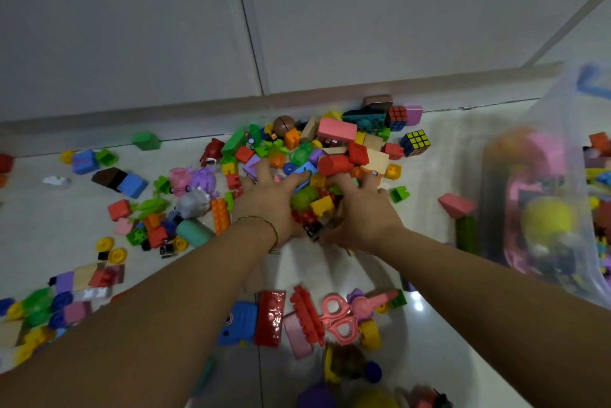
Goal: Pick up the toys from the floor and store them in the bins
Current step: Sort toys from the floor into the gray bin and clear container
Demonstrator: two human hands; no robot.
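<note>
Clump of blocks [317,206], yellow, green and red, sits at the near edge of the big toy pile on the floor [330,262], close to the skirting board [165,117]. It lies squeezed between the two palms.

Left hand [267,199] cups the clump from its left side, fingers curved forward over the pile and touching a blue piece. Thin bracelet [264,221] at that wrist. Right hand [362,209] cups the clump from the right, fingertips dug in among the blocks. Both hands grasp the same clump, which is still resting on the floor.

More blocks spread left and behind the hands. A cube puzzle [416,142] lies at the pile's far right edge. Nearer the body, between the forearms, are pink scissors [337,316] just beside a red brick [271,318].

Translucent bin [562,110] stands to the right, blurred, well apart from the hands, with toys already inside.
</note>
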